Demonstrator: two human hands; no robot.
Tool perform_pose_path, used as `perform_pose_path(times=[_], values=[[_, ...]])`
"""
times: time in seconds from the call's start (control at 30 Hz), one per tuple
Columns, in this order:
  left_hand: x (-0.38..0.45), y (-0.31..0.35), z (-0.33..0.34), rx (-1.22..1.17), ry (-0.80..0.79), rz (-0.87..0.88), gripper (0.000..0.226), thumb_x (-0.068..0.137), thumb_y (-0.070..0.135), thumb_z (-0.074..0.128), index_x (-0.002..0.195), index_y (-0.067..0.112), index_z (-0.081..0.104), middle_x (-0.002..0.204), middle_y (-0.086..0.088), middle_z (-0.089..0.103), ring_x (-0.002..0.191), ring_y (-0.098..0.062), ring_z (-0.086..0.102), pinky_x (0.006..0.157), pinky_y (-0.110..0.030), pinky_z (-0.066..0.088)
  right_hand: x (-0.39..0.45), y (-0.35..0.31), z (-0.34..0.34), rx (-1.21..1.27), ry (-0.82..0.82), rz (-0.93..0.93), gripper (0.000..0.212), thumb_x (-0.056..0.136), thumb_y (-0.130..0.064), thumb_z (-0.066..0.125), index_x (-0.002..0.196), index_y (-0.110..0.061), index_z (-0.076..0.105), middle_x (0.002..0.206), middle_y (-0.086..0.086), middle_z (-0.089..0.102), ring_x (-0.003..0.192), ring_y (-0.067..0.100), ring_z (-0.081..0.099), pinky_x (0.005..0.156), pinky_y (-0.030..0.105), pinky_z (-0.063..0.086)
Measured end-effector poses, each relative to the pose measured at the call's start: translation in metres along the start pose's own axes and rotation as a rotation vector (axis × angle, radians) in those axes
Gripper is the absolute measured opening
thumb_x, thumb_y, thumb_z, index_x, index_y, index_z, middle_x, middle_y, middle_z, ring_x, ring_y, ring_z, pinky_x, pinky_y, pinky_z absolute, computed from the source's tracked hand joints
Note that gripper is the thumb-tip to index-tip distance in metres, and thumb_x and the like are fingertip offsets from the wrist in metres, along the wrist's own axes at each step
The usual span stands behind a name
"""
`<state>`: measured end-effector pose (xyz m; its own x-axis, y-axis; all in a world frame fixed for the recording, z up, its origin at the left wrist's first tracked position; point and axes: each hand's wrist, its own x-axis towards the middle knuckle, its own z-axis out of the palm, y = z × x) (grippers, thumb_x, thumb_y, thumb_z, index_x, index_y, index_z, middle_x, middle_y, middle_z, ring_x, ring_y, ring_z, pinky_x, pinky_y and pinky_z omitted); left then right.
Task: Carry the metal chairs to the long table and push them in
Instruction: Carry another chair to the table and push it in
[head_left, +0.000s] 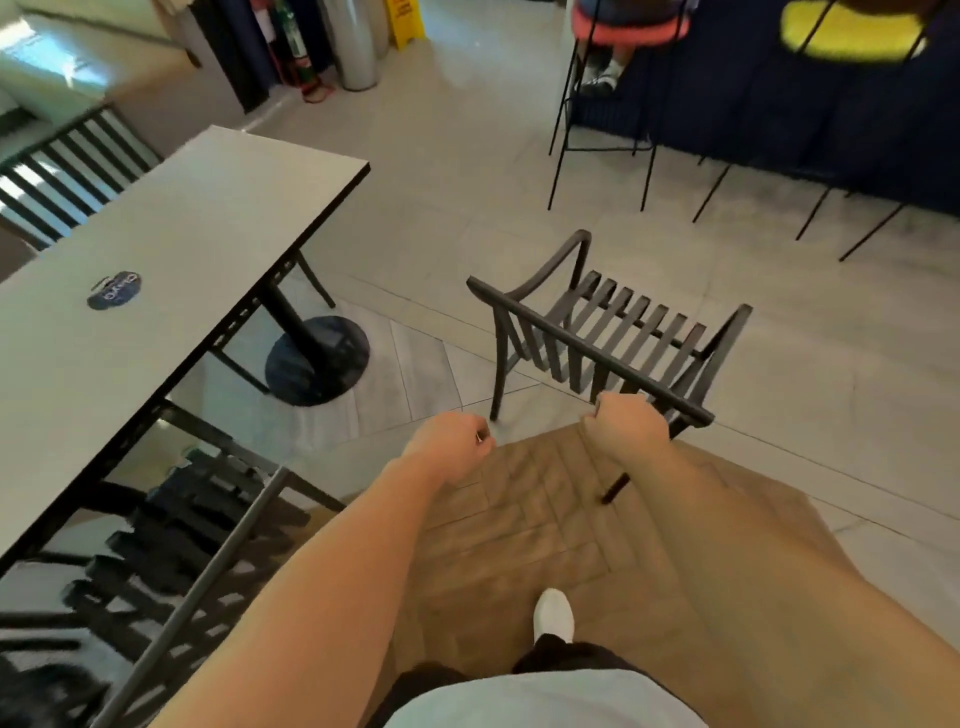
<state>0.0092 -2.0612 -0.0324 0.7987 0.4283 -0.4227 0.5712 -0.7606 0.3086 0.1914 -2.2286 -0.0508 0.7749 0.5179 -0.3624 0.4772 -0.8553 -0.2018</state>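
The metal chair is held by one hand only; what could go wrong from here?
1. Only the right hand grips the metal chair by its top rail, off-centre; the left hand holds nothing, so the chair may swing or slip.
2. Its legs could hit the long table or the chair already tucked in.

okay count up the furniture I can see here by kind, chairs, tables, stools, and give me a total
Metal slatted chairs: 3, one gripped at its top rail by the right hand, namely the carried chair; one tucked chair under the long table; one far chair beyond it.
Tables: 1.
Tall wire-legged stools: 2, the red stool and the yellow stool.
Total: 6.
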Motion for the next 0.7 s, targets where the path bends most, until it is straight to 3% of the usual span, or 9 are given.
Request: perform_pose_path(times=[0.13, 0.27, 0.53, 0.7], values=[[0.044, 0.032, -0.003, -0.002, -0.022, 0.071, 0.029, 0.104, 0.043, 0.049, 0.118, 0.025, 0.068, 0.107, 0.003, 0.072, 0.095, -0.017, 0.066, 0.088, -0.041, 0.058, 0.035, 0.038, -0.016, 0.048, 0.021, 0.014, 0.022, 0.101, -0.039, 0.048, 0.103, -0.022, 0.061, 0.099, 0.003, 0.06, 0.092, 0.024, 0.058, 0.081, 0.044, 0.056], [0.088, 0.046, -0.007, -0.012, -0.059, 0.141, 0.036, 0.105, 0.039, 0.049, 0.135, 0.024, 0.062, 0.125, 0.001, 0.068, 0.11, -0.019, 0.064, 0.097, -0.038, 0.054, 0.063, 0.061, -0.019, 0.057, 0.022, -0.003, 0.023, 0.102, -0.042, 0.051, 0.112, -0.023, 0.06, 0.11, 0.002, 0.054, 0.106, 0.022, 0.05, 0.089, 0.042, 0.051], [0.189, 0.041, -0.032, 0.063, -0.075, 0.291, 0.044, 0.106, 0.037, 0.051, 0.147, 0.024, 0.051, 0.147, -0.002, 0.051, 0.131, -0.023, 0.05, 0.111, -0.041, 0.044, 0.108, 0.06, -0.017, 0.132, -0.03, 0.124, 0.034, 0.101, -0.043, 0.056, 0.129, -0.022, 0.057, 0.124, 0.004, 0.053, 0.119, 0.026, 0.051, 0.098, 0.046, 0.05], [0.257, 0.031, -0.054, 0.124, -0.093, 0.378, 0.052, 0.104, 0.037, 0.054, 0.153, 0.023, 0.044, 0.156, -0.002, 0.039, 0.143, -0.023, 0.034, 0.117, -0.042, 0.036, 0.137, 0.052, -0.015, 0.175, -0.092, 0.225, 0.042, 0.098, -0.043, 0.063, 0.133, -0.02, 0.057, 0.121, 0.004, 0.057, 0.114, 0.026, 0.055, 0.1, 0.044, 0.051]])
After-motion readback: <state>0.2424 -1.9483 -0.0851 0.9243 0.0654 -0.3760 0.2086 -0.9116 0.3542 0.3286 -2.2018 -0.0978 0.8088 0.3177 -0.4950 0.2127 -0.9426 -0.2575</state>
